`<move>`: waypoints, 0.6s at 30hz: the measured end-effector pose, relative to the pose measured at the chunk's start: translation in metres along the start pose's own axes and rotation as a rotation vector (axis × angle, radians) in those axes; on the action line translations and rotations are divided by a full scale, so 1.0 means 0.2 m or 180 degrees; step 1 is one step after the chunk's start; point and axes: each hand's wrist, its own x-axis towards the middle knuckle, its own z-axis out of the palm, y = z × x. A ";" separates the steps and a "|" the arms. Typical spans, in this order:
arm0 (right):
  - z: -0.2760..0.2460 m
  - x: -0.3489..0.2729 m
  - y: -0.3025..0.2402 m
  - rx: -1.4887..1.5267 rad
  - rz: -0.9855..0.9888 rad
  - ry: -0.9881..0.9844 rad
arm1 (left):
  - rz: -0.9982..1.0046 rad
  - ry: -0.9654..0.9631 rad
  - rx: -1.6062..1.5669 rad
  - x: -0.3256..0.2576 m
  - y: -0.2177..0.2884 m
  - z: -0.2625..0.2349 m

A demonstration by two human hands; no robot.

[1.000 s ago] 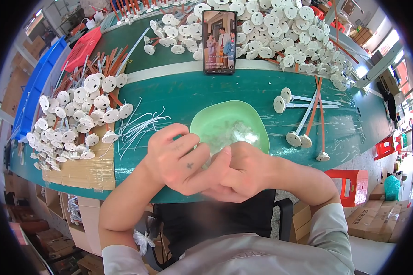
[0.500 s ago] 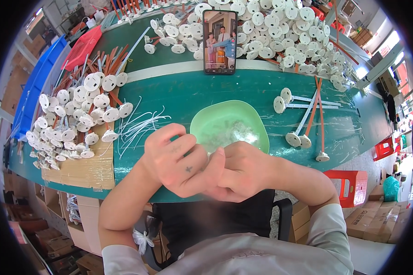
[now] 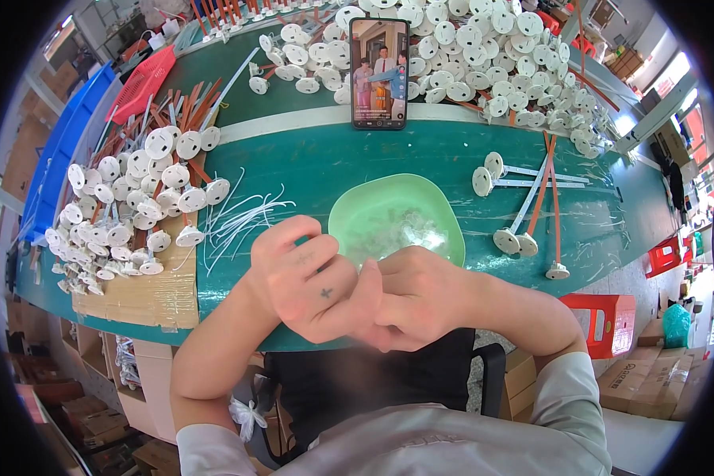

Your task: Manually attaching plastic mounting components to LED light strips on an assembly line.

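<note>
View: one head camera, worn on the person's head, a wide fisheye with a black round rim.
Facing: down and forward over the green counter [image 3: 309,166], whose straight edges bow toward the rim.
Nearness: close above the hands; left hand [image 3: 305,278] and right hand [image 3: 420,297] sit just below picture centre, forearms entering from the lower edge.
Far field: the phone [image 3: 379,73] stands at the top, across the counter.
Edges: floor and boxes [image 3: 650,381] show at lower right.
Shared part: none, a single view.
</note>
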 end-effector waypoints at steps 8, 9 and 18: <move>-0.01 0.00 -0.01 0.0071 0.0131 -0.0091 | -0.0085 -0.0028 -0.0112 0.00 0.00 0.01; -0.02 0.00 -0.01 0.0086 0.0166 -0.0122 | -0.0114 0.0014 -0.0113 0.00 0.00 0.01; 0.00 -0.02 0.01 -0.0334 0.0282 -0.0062 | -0.0109 -0.0344 0.0019 0.03 0.00 -0.04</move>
